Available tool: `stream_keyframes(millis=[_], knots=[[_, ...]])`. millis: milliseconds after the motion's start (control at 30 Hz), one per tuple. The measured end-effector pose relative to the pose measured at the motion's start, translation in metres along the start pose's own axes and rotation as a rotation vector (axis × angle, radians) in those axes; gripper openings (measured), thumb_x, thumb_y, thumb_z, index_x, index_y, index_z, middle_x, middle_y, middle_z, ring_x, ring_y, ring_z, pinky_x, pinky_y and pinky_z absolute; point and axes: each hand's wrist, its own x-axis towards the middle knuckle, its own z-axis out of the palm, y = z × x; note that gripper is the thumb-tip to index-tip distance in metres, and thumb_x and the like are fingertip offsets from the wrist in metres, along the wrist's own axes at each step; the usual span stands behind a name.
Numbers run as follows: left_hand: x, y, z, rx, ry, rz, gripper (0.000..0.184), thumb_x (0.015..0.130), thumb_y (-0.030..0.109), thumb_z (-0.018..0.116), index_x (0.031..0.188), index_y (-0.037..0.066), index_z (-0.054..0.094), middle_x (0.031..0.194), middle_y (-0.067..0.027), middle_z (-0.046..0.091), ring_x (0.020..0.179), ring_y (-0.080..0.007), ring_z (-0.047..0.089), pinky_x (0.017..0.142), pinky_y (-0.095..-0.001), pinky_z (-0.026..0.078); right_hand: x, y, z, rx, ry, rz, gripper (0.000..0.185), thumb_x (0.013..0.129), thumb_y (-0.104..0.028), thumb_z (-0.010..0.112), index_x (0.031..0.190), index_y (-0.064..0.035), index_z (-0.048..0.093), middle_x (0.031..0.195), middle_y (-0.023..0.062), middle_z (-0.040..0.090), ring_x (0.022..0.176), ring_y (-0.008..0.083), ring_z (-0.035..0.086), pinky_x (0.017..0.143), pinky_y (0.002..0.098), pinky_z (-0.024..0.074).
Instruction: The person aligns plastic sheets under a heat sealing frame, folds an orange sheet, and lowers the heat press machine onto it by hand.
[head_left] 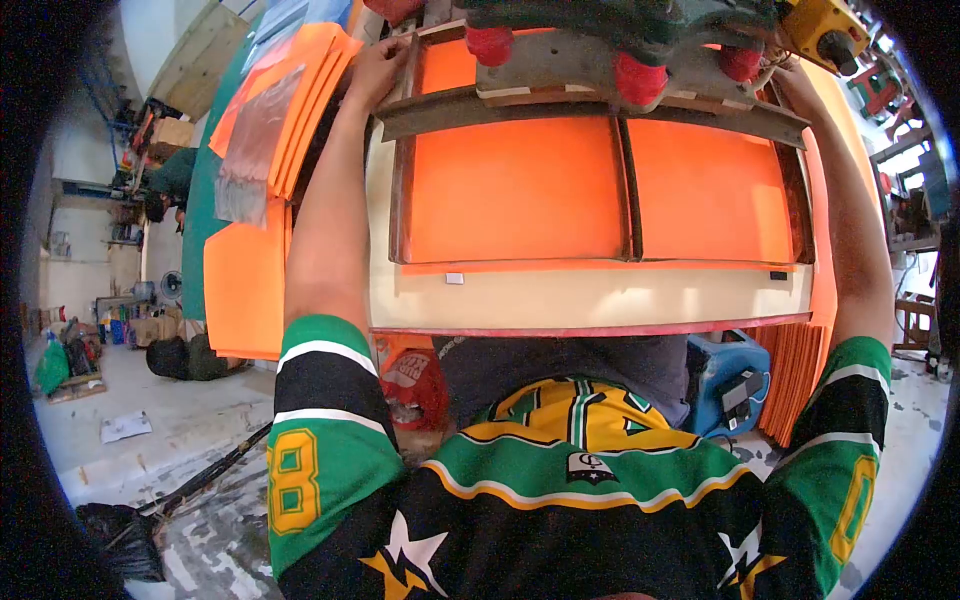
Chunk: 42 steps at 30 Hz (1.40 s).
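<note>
A dark rectangular frame (398,200) with a central divider (629,190) lies over orange sheet material (515,190) on a cream board (600,292). My left hand (378,72) is at the frame's upper left corner, its fingers closed against the edge. At the upper right, my right hand (796,88) reaches to the opposite side; its fingers are partly hidden beside the machine. Across the frame runs a dark metal bar (450,112), under a heavy dark machine head (620,25) with red knobs (640,78).
Stacked orange pieces (290,110) with clear plastic lie on the left, above another orange sheet (243,290). A yellow switch box (826,36) is at the upper right. Below the board are a blue machine (728,375) and an orange stack (795,375). Another person (195,357) is far left.
</note>
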Motion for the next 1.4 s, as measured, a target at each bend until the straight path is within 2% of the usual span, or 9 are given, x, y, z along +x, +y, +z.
stream_keyframes(millis=[100, 400, 633, 733, 1000, 1033, 1267, 1333, 1400], knots=[[0.002, 0.001, -0.003, 0.010, -0.071, -0.021, 0.032, 0.102, 0.028, 0.066, 0.121, 0.003, 0.070, 0.111, -0.0082, 0.074, 0.102, -0.0140, 0.065, 0.090, -0.0332, 0.051, 0.001, 0.005, 0.001, 0.086, 0.003, 0.092, 0.039, 0.103, -0.026, 0.061, 0.130, 0.0006, 0.068, 0.118, 0.0062, 0.072, 0.102, 0.0150, 0.065, 0.096, 0.0323, 0.0504], [-0.005, 0.009, -0.002, 0.126, -0.007, 0.051, 0.033, 0.102, 0.028, 0.063, 0.122, 0.002, 0.069, 0.115, -0.0119, 0.074, 0.109, -0.0206, 0.067, 0.097, -0.0349, 0.050, 0.001, 0.010, 0.004, 0.225, 0.003, 0.058, 0.035, 0.104, -0.020, 0.060, 0.130, 0.0011, 0.067, 0.121, 0.0065, 0.070, 0.107, 0.0160, 0.064, 0.097, 0.0323, 0.0502], [0.008, -0.026, -0.007, 0.087, -0.073, 0.112, 0.038, 0.104, 0.024, 0.056, 0.134, 0.003, 0.067, 0.129, -0.0155, 0.071, 0.121, -0.0254, 0.064, 0.106, -0.0370, 0.047, -0.003, -0.025, 0.026, -0.168, 0.115, -0.055, 0.035, 0.103, -0.033, 0.067, 0.122, -0.0058, 0.075, 0.098, 0.0021, 0.071, 0.087, 0.0094, 0.061, 0.080, 0.0317, 0.0525], [-0.001, 0.004, -0.008, 0.150, -0.016, 0.039, 0.037, 0.105, 0.020, 0.056, 0.135, 0.002, 0.065, 0.133, -0.0150, 0.068, 0.126, -0.0240, 0.062, 0.110, -0.0351, 0.044, -0.001, -0.031, 0.026, -0.012, 0.085, 0.148, 0.035, 0.099, -0.030, 0.071, 0.121, -0.0037, 0.075, 0.104, 0.0047, 0.074, 0.093, 0.0137, 0.065, 0.085, 0.0327, 0.0535], [0.023, -0.041, -0.022, 0.329, -0.130, 0.066, 0.029, 0.103, 0.016, 0.058, 0.127, 0.000, 0.065, 0.119, -0.0113, 0.070, 0.113, -0.0210, 0.063, 0.099, -0.0322, 0.046, 0.001, -0.033, 0.031, 0.031, 0.103, -0.016, 0.034, 0.097, -0.026, 0.071, 0.123, -0.0031, 0.075, 0.114, 0.0071, 0.076, 0.105, 0.0169, 0.068, 0.096, 0.0319, 0.0518], [0.010, -0.030, -0.012, 0.149, -0.031, 0.154, 0.022, 0.102, 0.014, 0.058, 0.117, -0.001, 0.064, 0.111, -0.0098, 0.070, 0.107, -0.0188, 0.063, 0.096, -0.0317, 0.046, -0.002, -0.036, 0.029, -0.042, 0.106, -0.004, 0.035, 0.097, -0.027, 0.072, 0.122, -0.0034, 0.076, 0.115, 0.0076, 0.076, 0.106, 0.0175, 0.068, 0.097, 0.0329, 0.0514], [0.008, -0.030, -0.014, 0.027, -0.070, 0.184, 0.020, 0.102, 0.012, 0.057, 0.115, 0.000, 0.064, 0.105, -0.0074, 0.067, 0.102, -0.0183, 0.061, 0.094, -0.0307, 0.045, 0.000, -0.032, 0.032, 0.105, 0.103, 0.071, 0.034, 0.098, -0.026, 0.071, 0.122, -0.0031, 0.075, 0.113, 0.0072, 0.076, 0.107, 0.0163, 0.068, 0.097, 0.0315, 0.0513], [0.003, -0.020, -0.012, 0.023, -0.044, 0.075, 0.018, 0.102, 0.012, 0.057, 0.114, 0.001, 0.064, 0.103, -0.0049, 0.066, 0.100, -0.0153, 0.059, 0.091, -0.0288, 0.045, 0.013, -0.010, 0.033, 0.085, 0.099, -0.045, 0.032, 0.094, -0.018, 0.071, 0.124, -0.0047, 0.072, 0.106, 0.0043, 0.073, 0.096, 0.0140, 0.066, 0.084, 0.0299, 0.0519], [0.001, -0.015, -0.012, 0.013, -0.051, 0.071, 0.016, 0.102, 0.012, 0.057, 0.111, 0.001, 0.064, 0.100, -0.0044, 0.065, 0.098, -0.0139, 0.059, 0.088, -0.0284, 0.045, -0.012, -0.061, 0.028, 0.124, 0.057, 0.084, 0.018, 0.102, -0.021, 0.066, 0.105, -0.0056, 0.075, 0.085, -0.0024, 0.066, 0.078, 0.0096, 0.059, 0.071, 0.0277, 0.0485]])
